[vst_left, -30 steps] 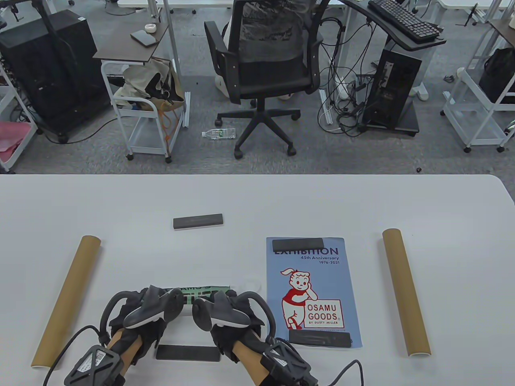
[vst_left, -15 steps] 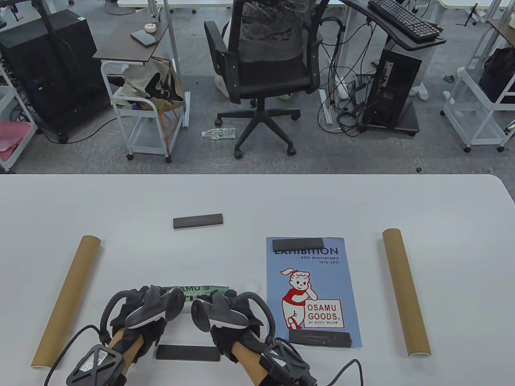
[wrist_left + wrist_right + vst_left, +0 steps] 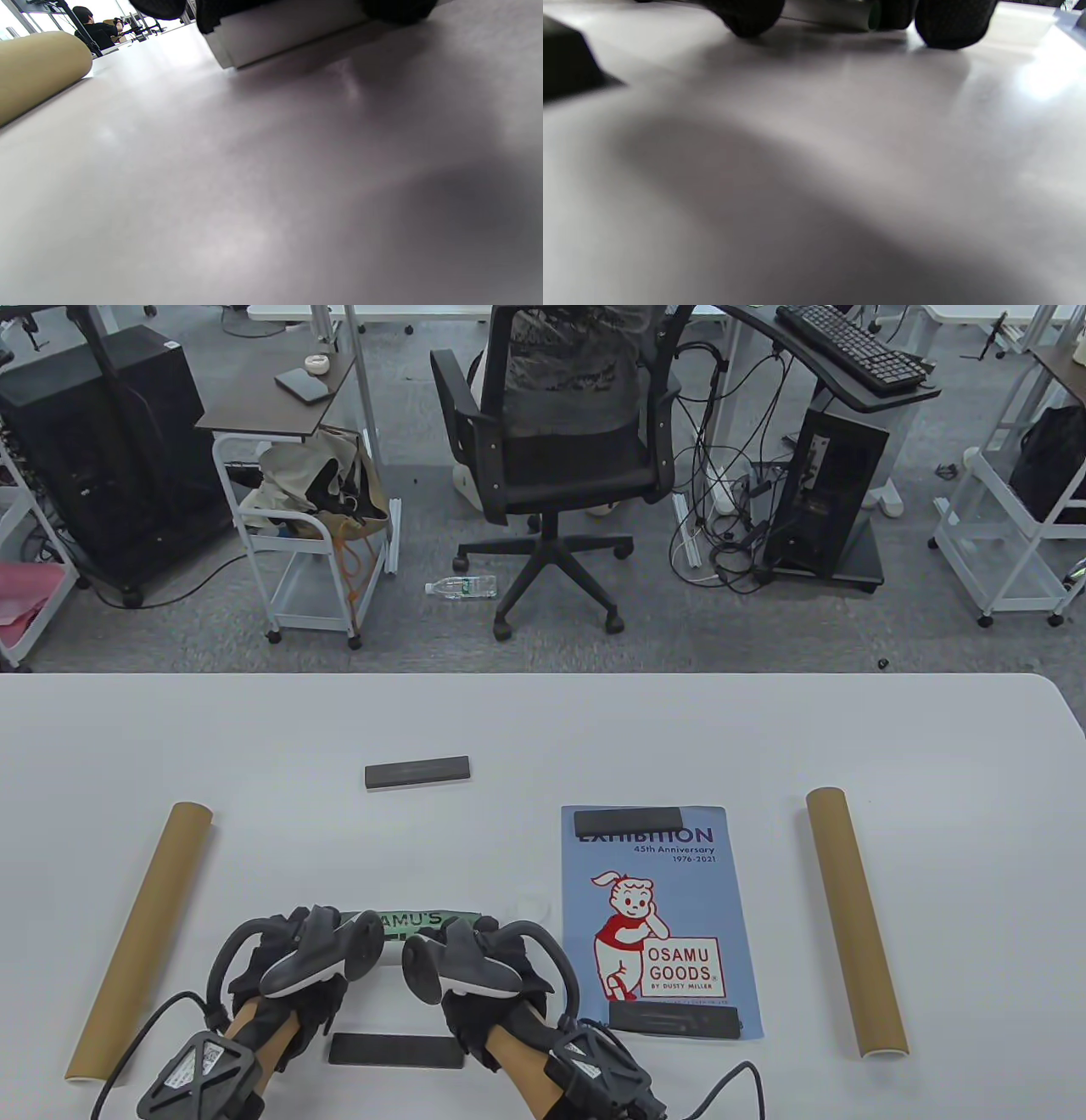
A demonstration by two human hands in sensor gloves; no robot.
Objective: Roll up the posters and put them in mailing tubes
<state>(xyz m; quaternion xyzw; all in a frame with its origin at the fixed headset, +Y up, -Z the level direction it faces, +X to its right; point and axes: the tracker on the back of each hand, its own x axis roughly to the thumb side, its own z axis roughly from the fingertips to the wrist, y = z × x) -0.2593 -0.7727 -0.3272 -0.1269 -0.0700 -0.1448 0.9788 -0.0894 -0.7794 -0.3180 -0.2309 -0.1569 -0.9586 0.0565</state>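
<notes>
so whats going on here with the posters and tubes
A person in sensor gloves is rolling a green poster on the table, with the left hand and right hand both on the roll. A second, blue poster lies flat to the right, with a dark bar on its top edge and another on its bottom edge. Two cardboard mailing tubes, the left tube and the right tube, lie at either side, and neither holds a poster yet.
</notes>
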